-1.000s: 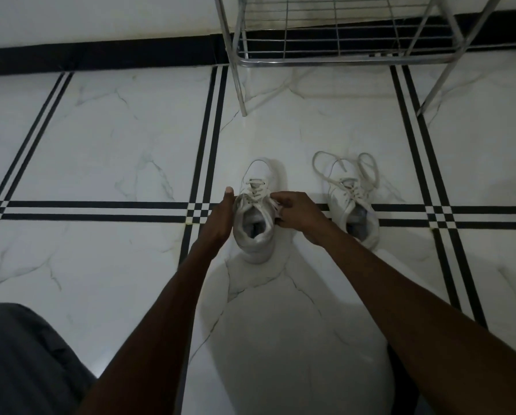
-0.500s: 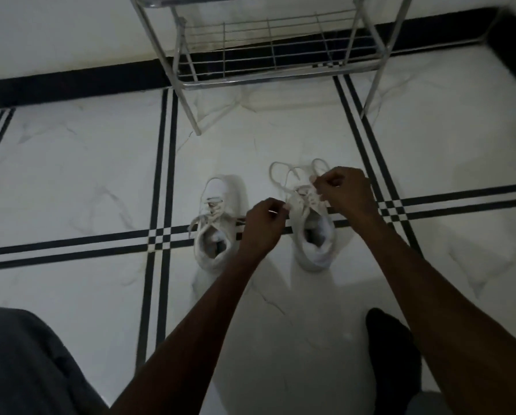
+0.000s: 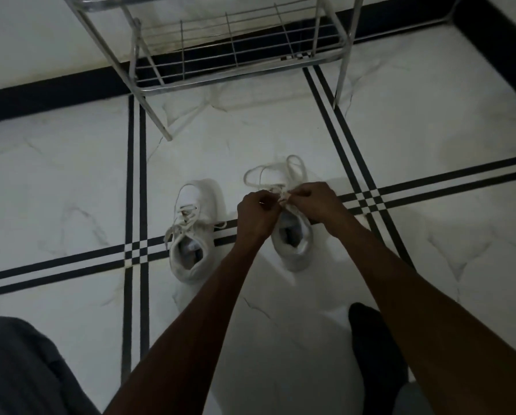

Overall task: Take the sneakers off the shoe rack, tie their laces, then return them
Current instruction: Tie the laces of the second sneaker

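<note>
Both hands are closed in a pinch over the right sneaker [image 3: 292, 244]: the left hand [image 3: 258, 215] and right hand [image 3: 313, 202] each grip a lace [image 3: 268, 172] at its tongue, knuckles nearly touching. Loose loops trail far of the hands. The left sneaker [image 3: 193, 235] stands just beside it on the marble floor [image 3: 71, 181], its laces seemingly knotted. The metal shoe rack [image 3: 232, 55] stands farther away, its lower shelf bare.
</note>
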Demonstrator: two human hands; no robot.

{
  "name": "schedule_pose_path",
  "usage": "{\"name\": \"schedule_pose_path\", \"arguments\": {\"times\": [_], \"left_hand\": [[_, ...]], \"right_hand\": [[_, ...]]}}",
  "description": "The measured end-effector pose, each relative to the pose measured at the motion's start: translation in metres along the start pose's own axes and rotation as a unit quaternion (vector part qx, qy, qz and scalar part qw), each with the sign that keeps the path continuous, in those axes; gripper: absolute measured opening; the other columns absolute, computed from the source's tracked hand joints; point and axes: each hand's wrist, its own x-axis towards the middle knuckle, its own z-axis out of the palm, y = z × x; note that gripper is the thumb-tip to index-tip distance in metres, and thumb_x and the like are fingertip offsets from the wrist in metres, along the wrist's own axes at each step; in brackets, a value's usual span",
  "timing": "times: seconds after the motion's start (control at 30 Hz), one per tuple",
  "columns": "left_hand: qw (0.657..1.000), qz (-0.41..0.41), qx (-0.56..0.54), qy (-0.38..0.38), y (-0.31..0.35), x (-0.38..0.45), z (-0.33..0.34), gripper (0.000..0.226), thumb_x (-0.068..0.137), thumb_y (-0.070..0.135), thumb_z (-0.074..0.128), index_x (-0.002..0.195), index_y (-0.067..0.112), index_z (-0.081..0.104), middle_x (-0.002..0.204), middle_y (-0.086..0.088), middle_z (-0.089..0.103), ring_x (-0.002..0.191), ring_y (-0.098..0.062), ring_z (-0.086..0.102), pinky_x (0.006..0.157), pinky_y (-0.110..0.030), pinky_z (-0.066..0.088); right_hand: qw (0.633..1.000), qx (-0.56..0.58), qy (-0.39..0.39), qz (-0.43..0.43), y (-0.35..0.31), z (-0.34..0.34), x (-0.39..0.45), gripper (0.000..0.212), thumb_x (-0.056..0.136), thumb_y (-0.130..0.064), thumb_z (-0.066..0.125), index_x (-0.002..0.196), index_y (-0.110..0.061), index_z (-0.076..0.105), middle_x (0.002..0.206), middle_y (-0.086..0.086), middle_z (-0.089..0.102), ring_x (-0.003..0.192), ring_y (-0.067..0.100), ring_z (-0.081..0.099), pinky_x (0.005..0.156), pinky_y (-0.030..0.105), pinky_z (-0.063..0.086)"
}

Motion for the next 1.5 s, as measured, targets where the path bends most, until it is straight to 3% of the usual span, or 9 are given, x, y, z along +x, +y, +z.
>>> {"name": "schedule_pose_path", "arguments": {"times": [0.37,0.63,0.77,1.03,1.1,1.2,1.3,1.4,1.5], "left_hand": [[0.993,0.074,0.075,0.062,-0.017,-0.014,-0.022,0.018,0.096,0.025,0.062,0.084,0.014,0.054,0.075,-0.005,0.067,0.071,-0.028,0.068,0.063,-0.051,0.060],[0.978,0.114,0.135,0.108,-0.017,-0.025,-0.018,0.016,0.098,0.008,0.050,0.087,0.014,0.041,0.058,0.004,0.045,0.053,-0.024,0.047,0.051,-0.034,0.026],[0.980,0.114,0.119,0.111,-0.019,-0.027,-0.018,0.008,0.094,0.002,0.048,0.091,0.009,0.044,0.067,-0.009,0.058,0.060,-0.031,0.056,0.053,-0.044,0.040],[0.990,-0.057,-0.129,-0.005,-0.019,-0.024,-0.033,0.024,0.093,0.035,0.061,0.097,0.012,0.059,0.100,-0.020,0.071,0.091,-0.033,0.071,0.080,-0.063,0.062],[0.968,-0.102,-0.229,-0.029,-0.008,-0.023,-0.040,0.032,0.101,0.037,0.062,0.106,0.005,0.064,0.110,-0.018,0.074,0.098,-0.028,0.072,0.081,-0.050,0.064],[0.962,-0.037,-0.272,0.001,0.006,-0.018,-0.058,0.029,0.107,0.030,0.054,0.100,0.008,0.071,0.102,-0.008,0.076,0.098,-0.016,0.072,0.087,-0.034,0.060],[0.978,0.049,-0.203,0.015,0.021,-0.011,-0.077,0.029,0.107,0.029,0.052,0.102,0.010,0.074,0.110,-0.011,0.077,0.107,-0.019,0.072,0.097,-0.039,0.056],[0.980,0.123,-0.158,0.006,0.030,-0.002,-0.088,0.031,0.107,0.030,0.054,0.102,0.006,0.073,0.109,-0.017,0.075,0.108,-0.032,0.070,0.098,-0.052,0.054],[0.982,0.117,-0.143,-0.037,0.032,-0.002,-0.087,0.039,0.109,0.029,0.049,0.105,-0.002,0.070,0.095,-0.011,0.075,0.084,-0.019,0.070,0.073,-0.039,0.057]], "right_hand": [[0.996,-0.070,-0.002,-0.061,-0.005,0.018,-0.005,0.017,0.091,-0.019,0.068,0.100,-0.006,0.061,0.101,0.015,0.069,0.088,0.033,0.069,0.078,0.048,0.059],[0.983,-0.109,0.094,-0.113,-0.002,0.038,-0.018,0.011,0.093,-0.009,0.061,0.099,-0.001,0.055,0.090,0.013,0.064,0.076,0.021,0.058,0.062,0.032,0.041],[0.983,-0.112,0.107,-0.096,-0.001,0.042,-0.018,0.016,0.094,-0.012,0.061,0.100,0.001,0.054,0.090,0.015,0.065,0.080,0.026,0.061,0.062,0.029,0.037],[0.999,-0.010,0.002,-0.032,-0.010,0.030,-0.007,0.026,0.093,-0.029,0.067,0.108,-0.008,0.062,0.103,0.009,0.069,0.091,0.022,0.065,0.077,0.037,0.057],[0.994,0.107,-0.007,0.013,-0.016,0.025,-0.004,0.026,0.090,-0.028,0.070,0.107,-0.009,0.066,0.104,0.008,0.072,0.096,0.024,0.070,0.085,0.045,0.061],[0.977,0.214,0.002,0.016,-0.029,0.020,-0.004,0.018,0.090,-0.019,0.069,0.102,-0.005,0.070,0.100,0.012,0.076,0.094,0.026,0.074,0.077,0.036,0.062],[0.989,0.120,-0.038,-0.083,-0.046,0.017,-0.008,0.015,0.094,-0.012,0.063,0.105,-0.011,0.073,0.099,0.012,0.077,0.084,0.020,0.074,0.067,0.027,0.060],[0.967,-0.060,-0.179,-0.171,-0.071,0.015,-0.017,0.016,0.094,-0.022,0.064,0.099,-0.011,0.076,0.091,0.006,0.076,0.077,0.011,0.070,0.071,0.025,0.059],[0.957,-0.097,-0.176,-0.208,-0.084,0.008,-0.021,0.027,0.095,-0.037,0.063,0.080,-0.017,0.074,0.081,0.000,0.072,0.071,0.008,0.067,0.068,0.023,0.051]]}}
